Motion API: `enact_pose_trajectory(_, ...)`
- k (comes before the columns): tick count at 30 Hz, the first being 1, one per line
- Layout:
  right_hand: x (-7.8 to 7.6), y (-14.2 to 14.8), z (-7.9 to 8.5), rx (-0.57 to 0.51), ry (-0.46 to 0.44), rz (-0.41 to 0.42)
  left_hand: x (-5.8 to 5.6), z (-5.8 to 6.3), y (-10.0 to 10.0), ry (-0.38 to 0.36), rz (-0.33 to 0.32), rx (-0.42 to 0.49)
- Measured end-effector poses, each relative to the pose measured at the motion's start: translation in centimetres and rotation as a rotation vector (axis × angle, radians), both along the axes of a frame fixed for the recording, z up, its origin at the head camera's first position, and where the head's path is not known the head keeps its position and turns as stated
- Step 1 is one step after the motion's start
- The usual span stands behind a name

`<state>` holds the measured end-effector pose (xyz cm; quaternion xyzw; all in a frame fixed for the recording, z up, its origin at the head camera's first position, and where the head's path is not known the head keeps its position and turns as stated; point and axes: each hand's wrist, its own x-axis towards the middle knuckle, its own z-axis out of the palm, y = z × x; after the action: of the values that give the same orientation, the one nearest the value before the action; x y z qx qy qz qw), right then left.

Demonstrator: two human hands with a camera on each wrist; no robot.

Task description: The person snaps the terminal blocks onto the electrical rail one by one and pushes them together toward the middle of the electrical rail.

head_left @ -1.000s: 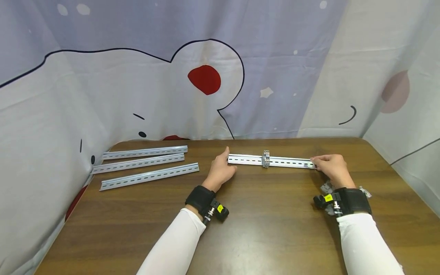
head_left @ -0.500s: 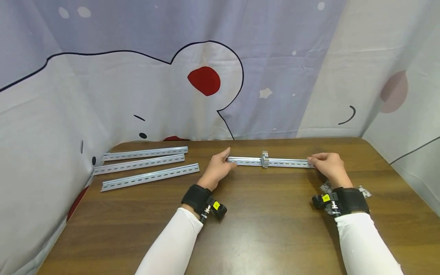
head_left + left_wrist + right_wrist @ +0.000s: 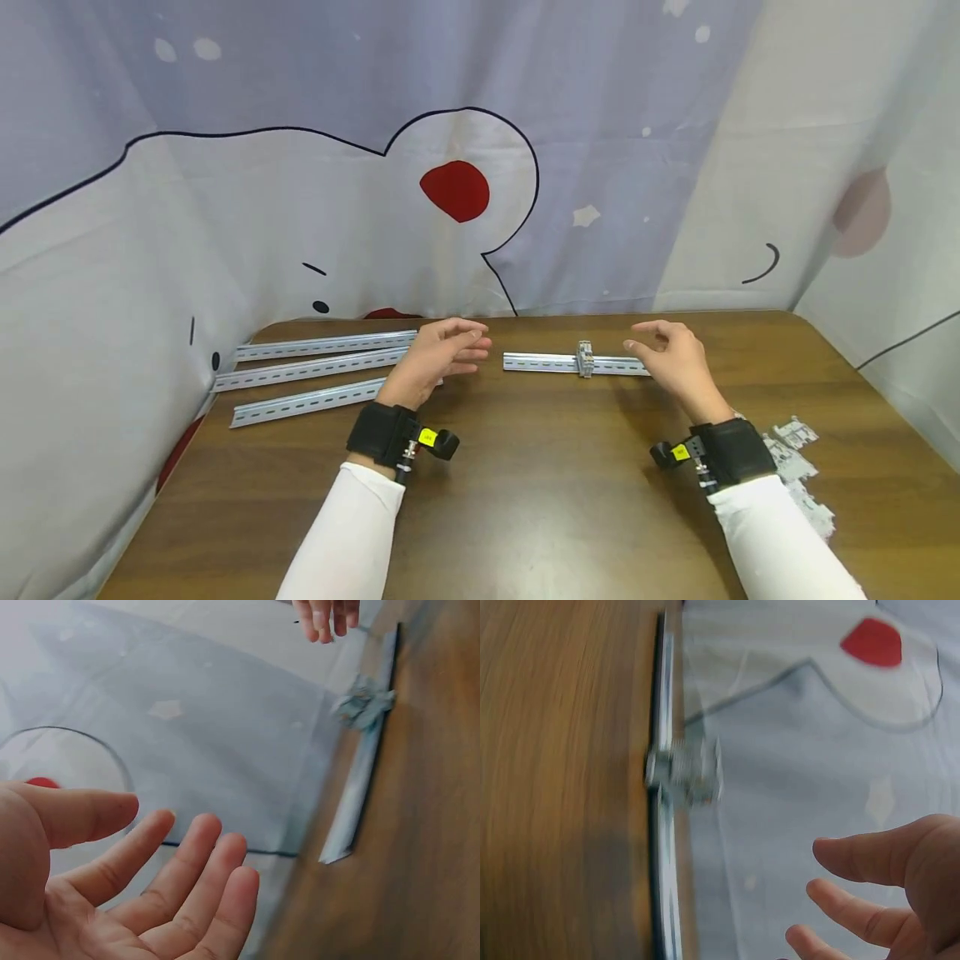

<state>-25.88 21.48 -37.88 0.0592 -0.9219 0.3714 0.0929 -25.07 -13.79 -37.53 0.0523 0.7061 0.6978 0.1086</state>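
A slotted metal DIN rail lies on the wooden table, with a small cluster of grey terminal blocks clipped across its middle. To the left of the rail, my left hand is raised with relaxed fingers and holds nothing. My right hand hovers over the rail's right end and hides it in the head view; thumb and fingers are spread apart. In the right wrist view the terminal blocks sit on the rail, away from the fingertips.
Three more DIN rails lie side by side at the left of the table, partly behind the left hand. Several loose terminal blocks lie at the right, partly under the right forearm. A patterned curtain hangs behind the table.
Both hands have let go of the rail's ends. The left hand has moved left and lifted away; the right hand has shifted left above the rail, uncovering more loose terminal blocks.
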Motion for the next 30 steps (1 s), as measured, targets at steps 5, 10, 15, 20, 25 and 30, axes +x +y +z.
enact_pose_trajectory(5,0.6,-3.3,0.0,-0.099,0.171,0.007,1.0,1.4,-3.2,0.045,0.052,-0.096)
enact_pose_trajectory(10,1.0,-7.9,-0.6,-0.257,0.185,0.110,2.3,1.8,-8.0,0.070,0.123,-0.218)
enact_pose_trajectory(15,0.8,-13.1,-2.2,-0.318,0.017,0.223,3.7,1.5,-13.3,0.053,0.192,-0.383)
enact_pose_trajectory(20,0.0,-18.1,-4.0,-0.341,-0.135,0.285,4.8,0.5,-18.7,0.030,0.223,-0.561)
enact_pose_trajectory(25,-0.5,-21.4,-5.4,-0.270,-0.166,0.305,6.1,-0.5,-23.0,0.054,0.148,-0.780)
enact_pose_trajectory(30,-0.2,-23.4,-5.9,-0.093,-0.068,0.261,6.9,-0.4,-26.0,-0.021,0.141,-0.941)
